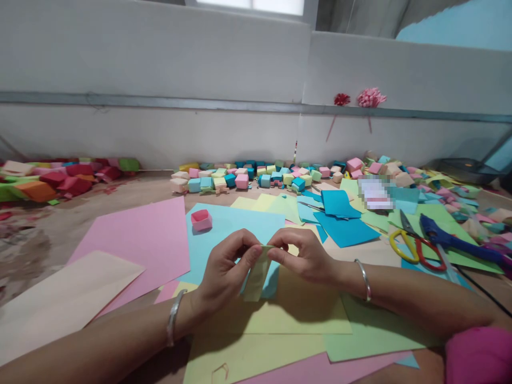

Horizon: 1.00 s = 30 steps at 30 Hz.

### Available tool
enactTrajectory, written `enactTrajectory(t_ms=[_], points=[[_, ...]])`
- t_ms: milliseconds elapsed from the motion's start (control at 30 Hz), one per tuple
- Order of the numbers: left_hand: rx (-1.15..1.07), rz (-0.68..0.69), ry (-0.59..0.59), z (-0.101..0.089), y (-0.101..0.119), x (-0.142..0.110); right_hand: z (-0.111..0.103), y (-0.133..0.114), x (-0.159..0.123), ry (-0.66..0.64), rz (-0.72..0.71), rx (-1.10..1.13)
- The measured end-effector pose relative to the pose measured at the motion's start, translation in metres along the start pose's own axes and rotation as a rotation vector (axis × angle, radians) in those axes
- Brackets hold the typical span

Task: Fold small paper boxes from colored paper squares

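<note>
Between my two hands is a narrow folded strip of pale yellow-green paper, its lower end hanging toward me. My left hand pinches its upper left corner between thumb and fingers. At the upper right corner, my right hand pinches the same strip. A small blue piece of paper shows just behind the strip; whether it is attached I cannot tell. Under the hands lie yellow paper sheets and a light blue sheet. A small open pink paper box sits beyond my left hand.
Scissors with yellow and red handles and a blue glue gun lie at right. Small paper boxes line the wall, with larger ones at far left. Pink and cream sheets spread left. Folded blue paper lies ahead.
</note>
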<state>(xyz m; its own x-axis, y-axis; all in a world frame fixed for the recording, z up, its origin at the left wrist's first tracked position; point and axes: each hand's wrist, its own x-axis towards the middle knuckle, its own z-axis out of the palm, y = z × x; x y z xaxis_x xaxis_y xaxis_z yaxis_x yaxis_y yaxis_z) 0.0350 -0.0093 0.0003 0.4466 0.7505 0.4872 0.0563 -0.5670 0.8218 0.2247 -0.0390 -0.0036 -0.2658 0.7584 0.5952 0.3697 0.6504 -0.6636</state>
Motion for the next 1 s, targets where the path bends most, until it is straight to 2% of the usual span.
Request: enactTrajectory(t_ms=[233, 467, 600, 700, 767, 833, 933, 1000], points=[[0.054, -0.059, -0.048, 0.001, -0.002, 0.004, 0.003, -0.003, -0.002, -0.058, 0.105, 0.052], [0.177, -0.096, -0.099, 0.001, -0.004, 0.007, -0.002, 0.004, 0.0, 0.127, 0.102, -0.087], [0.339, -0.064, -0.076, 0.001, -0.01, 0.007, -0.002, 0.011, 0.003, 0.144, -0.069, -0.245], [0.495, 0.069, -0.076, 0.0, -0.014, 0.008, -0.002, 0.012, 0.003, 0.093, -0.246, -0.474], [0.571, 0.158, -0.077, -0.002, -0.017, 0.01, -0.004, 0.013, 0.003, 0.049, -0.282, -0.543], [0.592, 0.174, 0.02, -0.004, -0.021, 0.014, -0.006, 0.015, 0.004, 0.077, -0.215, -0.486], [0.454, 0.028, 0.233, -0.006, -0.029, 0.021, -0.005, 0.021, 0.006, 0.217, 0.083, -0.124], [0.245, -0.086, 0.206, -0.006, -0.034, 0.023, 0.0, 0.026, 0.007, 0.258, 0.32, 0.196]])
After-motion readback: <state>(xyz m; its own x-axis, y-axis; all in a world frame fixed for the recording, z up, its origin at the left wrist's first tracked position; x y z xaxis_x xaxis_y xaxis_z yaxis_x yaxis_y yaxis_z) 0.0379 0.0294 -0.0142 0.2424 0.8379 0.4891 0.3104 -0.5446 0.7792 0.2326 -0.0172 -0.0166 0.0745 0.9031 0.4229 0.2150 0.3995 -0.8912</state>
